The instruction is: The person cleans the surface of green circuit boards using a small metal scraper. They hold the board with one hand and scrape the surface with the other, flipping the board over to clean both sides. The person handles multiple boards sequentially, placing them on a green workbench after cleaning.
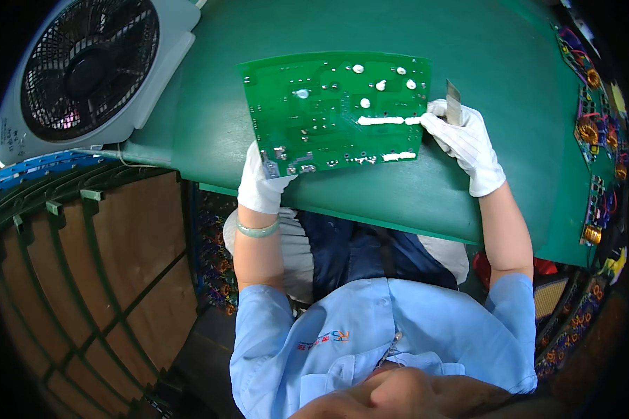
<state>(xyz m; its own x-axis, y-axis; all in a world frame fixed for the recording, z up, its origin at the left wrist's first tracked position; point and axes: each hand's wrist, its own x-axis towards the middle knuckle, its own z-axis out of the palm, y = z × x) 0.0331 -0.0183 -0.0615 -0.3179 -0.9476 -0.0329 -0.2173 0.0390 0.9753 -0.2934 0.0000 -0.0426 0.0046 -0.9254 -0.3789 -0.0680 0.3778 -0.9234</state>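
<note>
A green circuit board [307, 112] is raised over the table, tilted, its solder side toward me. White blobs and strips of a paste-like material lie on it, mostly along the right half. My left hand [262, 183], in a white glove, grips the lower left corner; its fingers are hidden behind the board. My right hand [467, 143], also gloved in white, is closed around a flat grey blade-like strip [453, 103] that points upward. The thumb and fingertip of this hand meet the board's right edge, at the end of a long white strip.
A green mat-covered table [328, 28] spreads beneath the board. A grey box fan [87, 70] stands at the far left. Several boards with copper coils [589, 133] line the right edge. Below left is a rack with brown panels [126, 237].
</note>
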